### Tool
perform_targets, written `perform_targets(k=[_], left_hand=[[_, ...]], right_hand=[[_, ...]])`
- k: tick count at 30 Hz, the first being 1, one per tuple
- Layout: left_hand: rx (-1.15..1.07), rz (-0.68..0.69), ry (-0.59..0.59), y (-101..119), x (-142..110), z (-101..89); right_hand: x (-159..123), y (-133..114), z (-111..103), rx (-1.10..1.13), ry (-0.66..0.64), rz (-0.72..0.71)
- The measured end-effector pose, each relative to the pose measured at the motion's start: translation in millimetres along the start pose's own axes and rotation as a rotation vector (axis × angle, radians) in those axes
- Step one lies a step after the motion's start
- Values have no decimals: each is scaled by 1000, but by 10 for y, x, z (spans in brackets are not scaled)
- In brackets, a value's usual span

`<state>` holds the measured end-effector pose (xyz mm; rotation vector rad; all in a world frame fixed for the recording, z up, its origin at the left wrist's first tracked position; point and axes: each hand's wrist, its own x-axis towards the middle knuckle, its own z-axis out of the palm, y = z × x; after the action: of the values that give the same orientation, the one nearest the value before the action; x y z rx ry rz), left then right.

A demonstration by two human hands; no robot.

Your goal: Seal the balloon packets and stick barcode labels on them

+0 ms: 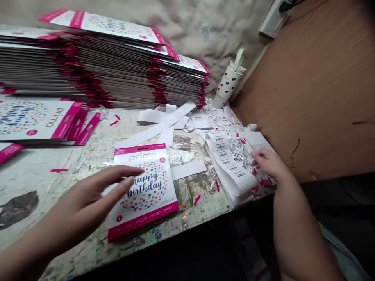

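A "happy birthday" balloon packet (146,212), white with magenta bands, lies face up near the table's front edge. Over its left half my left hand (99,191) stretches its index finger and thumb, apart and holding nothing; I cannot tell if the fingertips touch the packet. To the right, my right hand (268,164) is closed, fingertips pinched together above the paper scraps; what they hold, if anything, is too small to make out. Beside it, a curling strip of barcode labels (224,158) runs toward the table edge.
Tall stacks of the same packets (123,74) line the back, and a few packets (35,117) lie at left. White paper strips (164,125) and pink bits litter the table (96,156). A heart-patterned tumbler (228,84) stands by the brown board (316,93).
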<state>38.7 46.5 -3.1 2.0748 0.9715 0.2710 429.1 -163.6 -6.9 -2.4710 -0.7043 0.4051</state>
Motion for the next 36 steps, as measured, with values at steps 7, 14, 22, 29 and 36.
perform_targets(k=[7, 14, 22, 29, 36], left_hand=[[-883, -405, -749, 929, 741, 1123], [-1371, -374, -543, 1293, 1089, 1756], [-1309, -271, -524, 1348, 1186, 1814], [-1304, -227, -520, 1350, 1153, 1855], [-1317, -350, -512, 1442, 1167, 1850]], right_hand=[[-91, -63, 377, 782, -302, -152], [-215, -89, 362, 772, -248, -305], [-323, -128, 218, 307, -126, -418], [-434, -105, 226, 144, 86, -602], [-424, 45, 299, -131, 467, -818]])
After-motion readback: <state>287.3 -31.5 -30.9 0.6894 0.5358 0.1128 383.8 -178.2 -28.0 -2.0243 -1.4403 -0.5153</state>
